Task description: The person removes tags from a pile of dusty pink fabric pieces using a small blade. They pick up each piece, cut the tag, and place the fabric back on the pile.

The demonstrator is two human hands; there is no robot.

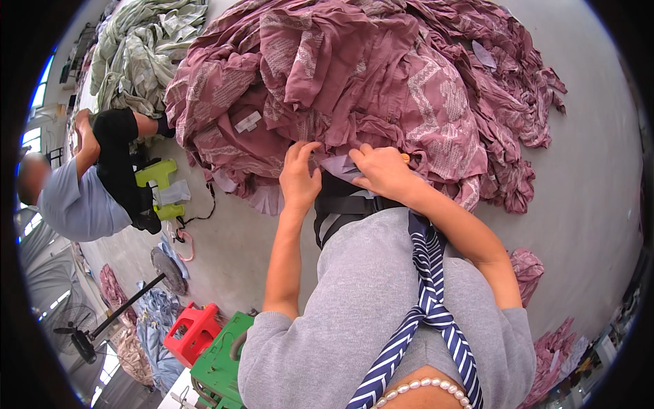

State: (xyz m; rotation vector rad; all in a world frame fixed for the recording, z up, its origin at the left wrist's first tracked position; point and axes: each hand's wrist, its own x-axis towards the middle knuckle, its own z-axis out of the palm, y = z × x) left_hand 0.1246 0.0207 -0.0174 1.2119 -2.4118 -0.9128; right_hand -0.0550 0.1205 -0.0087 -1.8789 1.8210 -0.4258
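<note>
The pink cloth (340,75) lies directly ahead of both hands, its heap spreading wide from left to right. The left hand (300,178) is half curled, its thumb apart from the fingers. The right hand (387,172) is nearer to the pale flap (338,165), its fingertips touching it; whether they pinch, I cannot tell.

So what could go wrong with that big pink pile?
The pile spreads onto the floor, so its edges might get dirty or stepped on. The pale piece between the left hand and right hand could get lost in all those folds. And the dark cord near the pile's left side might trip someone or snag the cloth.
</note>
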